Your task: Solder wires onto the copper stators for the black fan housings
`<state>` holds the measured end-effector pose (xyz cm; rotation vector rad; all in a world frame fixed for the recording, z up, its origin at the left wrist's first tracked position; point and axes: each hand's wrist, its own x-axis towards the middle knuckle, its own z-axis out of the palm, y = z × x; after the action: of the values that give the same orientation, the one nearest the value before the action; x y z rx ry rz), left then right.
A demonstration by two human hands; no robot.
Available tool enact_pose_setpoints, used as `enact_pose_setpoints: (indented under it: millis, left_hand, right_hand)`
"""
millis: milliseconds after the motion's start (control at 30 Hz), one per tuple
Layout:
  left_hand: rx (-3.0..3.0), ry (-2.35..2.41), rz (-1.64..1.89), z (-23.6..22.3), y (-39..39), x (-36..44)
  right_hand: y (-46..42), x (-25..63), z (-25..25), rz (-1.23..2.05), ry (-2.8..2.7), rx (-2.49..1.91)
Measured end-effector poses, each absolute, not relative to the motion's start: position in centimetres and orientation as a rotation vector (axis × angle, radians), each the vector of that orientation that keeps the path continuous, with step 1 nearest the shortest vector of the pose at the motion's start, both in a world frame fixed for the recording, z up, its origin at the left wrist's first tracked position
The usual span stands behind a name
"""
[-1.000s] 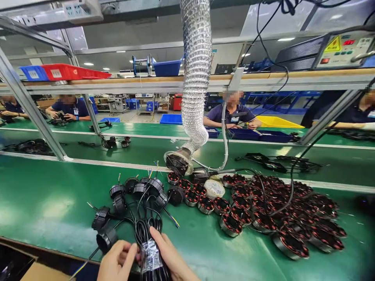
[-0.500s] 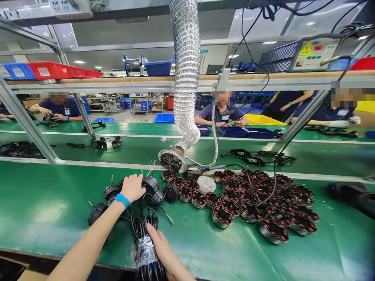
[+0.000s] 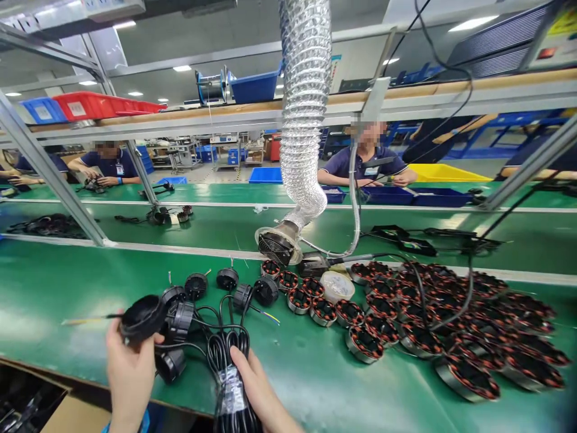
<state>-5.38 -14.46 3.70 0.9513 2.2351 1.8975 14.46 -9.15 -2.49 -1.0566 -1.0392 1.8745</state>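
My left hand (image 3: 131,361) is closed around a round black plastic housing (image 3: 143,319), lifted off the bench, with thin coloured wire ends sticking out to its left. My right hand (image 3: 256,382) grips a bundle of black cables (image 3: 231,385) bound with clear tape at the bench's front edge. From the bundle, cables run up to several more black housings, among them one housing (image 3: 180,319) just right of my left hand and another (image 3: 265,291) farther right. A lower housing (image 3: 170,364) lies beside my left fingers.
Many metal-ringed stators with red and black windings (image 3: 365,344) cover the right of the green bench (image 3: 311,379). A silver duct (image 3: 303,108) hangs down to a fan (image 3: 276,245). A round white tub (image 3: 337,286) stands among the stators. Co-workers sit across the line.
My left hand has moved left and down from the housings at the back and now holds one up. My right hand stays on the cable bundle. The view has shifted slightly left.
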Motion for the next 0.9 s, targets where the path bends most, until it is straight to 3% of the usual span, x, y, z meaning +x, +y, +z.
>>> enact_pose_setpoints:
  millis: [200,400,667,800,900]
  left_hand:
    - [0.825,2.073,2.116,3.3,-16.4,-4.9]
    - [0.817,1.944,2.086,2.9,-14.5,-5.0]
    - [0.799,1.817,2.449,2.3,-16.2,-0.9]
    - [0.796,1.913,2.391,0.1,-18.6,-0.4]
    - [0.981,2.257,2.233,-3.0,-20.1,-1.1]
  right_hand:
    - [-8.7,14.7,-2.3,1.561,-1.474,-1.126]
    - [-6.3,15.5,0.1,0.648,-1.819,-1.206]
    - [-2.6,9.0,4.0,0.663,-2.4,-0.888]
    - [-0.8,6.6,3.4,0.544,-2.466,-1.024]
    - [0.3,6.1,3.0,0.5,-2.505,-1.065]
